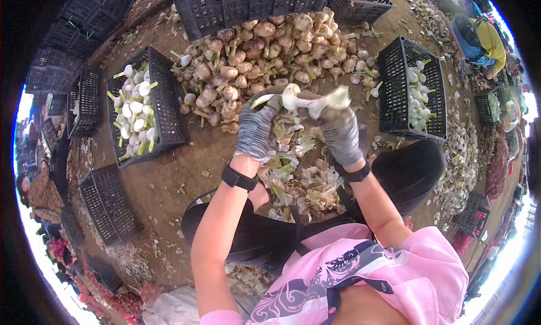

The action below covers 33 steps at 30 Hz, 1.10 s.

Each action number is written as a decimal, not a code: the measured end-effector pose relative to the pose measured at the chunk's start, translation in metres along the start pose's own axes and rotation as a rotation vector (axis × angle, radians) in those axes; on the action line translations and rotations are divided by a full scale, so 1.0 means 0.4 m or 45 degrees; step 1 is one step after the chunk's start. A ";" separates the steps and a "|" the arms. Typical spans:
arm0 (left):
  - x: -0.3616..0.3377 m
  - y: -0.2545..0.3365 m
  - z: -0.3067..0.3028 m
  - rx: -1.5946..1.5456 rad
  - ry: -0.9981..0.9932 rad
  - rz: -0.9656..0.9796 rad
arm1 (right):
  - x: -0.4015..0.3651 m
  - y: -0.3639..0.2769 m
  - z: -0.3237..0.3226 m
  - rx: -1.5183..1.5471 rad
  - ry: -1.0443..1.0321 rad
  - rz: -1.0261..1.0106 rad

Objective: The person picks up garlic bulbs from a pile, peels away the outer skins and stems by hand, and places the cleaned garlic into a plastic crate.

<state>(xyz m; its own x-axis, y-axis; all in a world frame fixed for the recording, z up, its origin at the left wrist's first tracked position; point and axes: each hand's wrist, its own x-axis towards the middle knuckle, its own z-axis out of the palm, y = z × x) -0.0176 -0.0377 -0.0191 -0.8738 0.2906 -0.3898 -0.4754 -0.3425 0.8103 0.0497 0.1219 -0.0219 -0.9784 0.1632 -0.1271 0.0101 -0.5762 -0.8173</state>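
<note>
My left hand (256, 125), in a grey glove, is closed round the green-white stem of a garlic bulb (291, 97). The bulb's pale head sticks out to the right of my fingers. My right hand (342, 134), also gloved and smeared by motion, is closed on a whitish strip of garlic skin (316, 105) that stretches across to the bulb. Just beyond both hands lies a large heap of unpeeled garlic (242, 65) with brownish skins. Below them, between my legs, is a pile of loose garlic husks (304, 178).
Black crates of peeled white garlic stand at left (174, 102) and right (389, 94). A large black crate (248, 6) sits behind the heap, and another crate (110, 204) lies lower left. Scattered skins cover the ground. A person in yellow (489, 43) is at far right.
</note>
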 end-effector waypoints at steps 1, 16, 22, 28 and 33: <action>0.000 0.001 0.000 0.002 0.001 -0.001 | 0.009 -0.026 0.002 0.171 -0.075 0.159; 0.000 0.048 0.030 0.854 -0.234 0.773 | 0.011 -0.043 -0.092 -0.942 0.107 0.342; -0.018 0.061 0.048 1.119 -0.318 1.086 | 0.036 -0.059 -0.028 -0.602 0.122 -0.012; -0.039 0.038 0.051 0.218 -0.323 0.474 | 0.031 0.004 -0.086 -0.872 0.114 0.244; -0.026 0.030 0.007 -0.516 -0.281 -0.114 | 0.021 0.009 -0.136 -2.054 -0.631 0.243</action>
<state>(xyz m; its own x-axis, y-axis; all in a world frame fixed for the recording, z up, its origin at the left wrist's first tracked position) -0.0139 -0.0422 -0.0041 -0.8060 0.5027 -0.3125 -0.5875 -0.6159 0.5248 0.0527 0.1647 -0.0565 -0.9012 -0.2343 -0.3646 0.0055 0.8350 -0.5502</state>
